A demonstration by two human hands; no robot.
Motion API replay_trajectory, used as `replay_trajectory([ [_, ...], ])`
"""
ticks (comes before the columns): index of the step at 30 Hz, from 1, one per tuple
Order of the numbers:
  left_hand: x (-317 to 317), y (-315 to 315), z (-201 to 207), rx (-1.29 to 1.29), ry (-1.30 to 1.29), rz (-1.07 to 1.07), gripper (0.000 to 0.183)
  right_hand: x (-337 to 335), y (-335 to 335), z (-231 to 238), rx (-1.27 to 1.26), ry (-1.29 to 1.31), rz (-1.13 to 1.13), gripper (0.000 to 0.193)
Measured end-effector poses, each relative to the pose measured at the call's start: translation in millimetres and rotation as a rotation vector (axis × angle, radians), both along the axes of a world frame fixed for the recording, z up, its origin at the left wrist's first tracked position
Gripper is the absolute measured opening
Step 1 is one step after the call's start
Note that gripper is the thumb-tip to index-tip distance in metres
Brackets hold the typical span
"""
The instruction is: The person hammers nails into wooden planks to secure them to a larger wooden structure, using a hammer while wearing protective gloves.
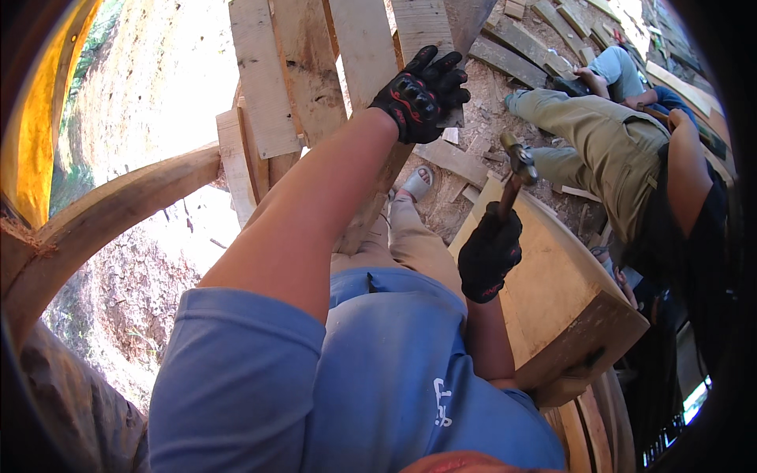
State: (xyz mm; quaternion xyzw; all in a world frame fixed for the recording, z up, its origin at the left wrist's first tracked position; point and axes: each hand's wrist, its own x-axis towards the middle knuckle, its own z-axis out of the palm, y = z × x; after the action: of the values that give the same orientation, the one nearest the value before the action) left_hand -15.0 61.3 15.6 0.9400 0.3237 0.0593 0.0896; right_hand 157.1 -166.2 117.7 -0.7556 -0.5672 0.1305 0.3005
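Note:
My left hand (418,98), in a black glove with red trim, lies over the end of the wooden slats (363,55). Its fingers are stretched out and a little apart; its palm side is hidden, so anything beneath it does not show. A small grey edge (455,118) pokes out just under this hand. Lower and to the right, my right hand (490,256) wears a matching glove and is wrapped around the handle of a hammer (520,162). The hammer points upward, its metal head apart from the slats.
A large wooden box or panel (544,276) stands just right of my right hand. Beyond it sits a person in khaki trousers (599,134), with another person's leg behind. Scrap boards (512,47) litter the ground. A curved timber (126,201) reaches in from the left.

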Motion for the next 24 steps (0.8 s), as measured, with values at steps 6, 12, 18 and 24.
replay_trajectory([
  [6, 0, -2, 5, -0.021, 0.028, 0.0, 0.052, 5, 1, -43, -0.276, -0.125, 0.164, 0.014],
  [12, 0, -1, 4, -0.021, 0.058, -0.011, 0.062, 5, -8, -12, 0.109, -0.006, 0.027, 0.016],
  [18, 1, 0, 4, -0.06, 0.026, -0.013, 0.077, 10, -15, -35, -0.1, 0.18, -0.123, 0.009],
  [24, 7, 2, 11, -0.031, 0.101, -0.034, 0.071, 24, -20, -58, -0.158, 0.248, -0.205, 0.007],
])
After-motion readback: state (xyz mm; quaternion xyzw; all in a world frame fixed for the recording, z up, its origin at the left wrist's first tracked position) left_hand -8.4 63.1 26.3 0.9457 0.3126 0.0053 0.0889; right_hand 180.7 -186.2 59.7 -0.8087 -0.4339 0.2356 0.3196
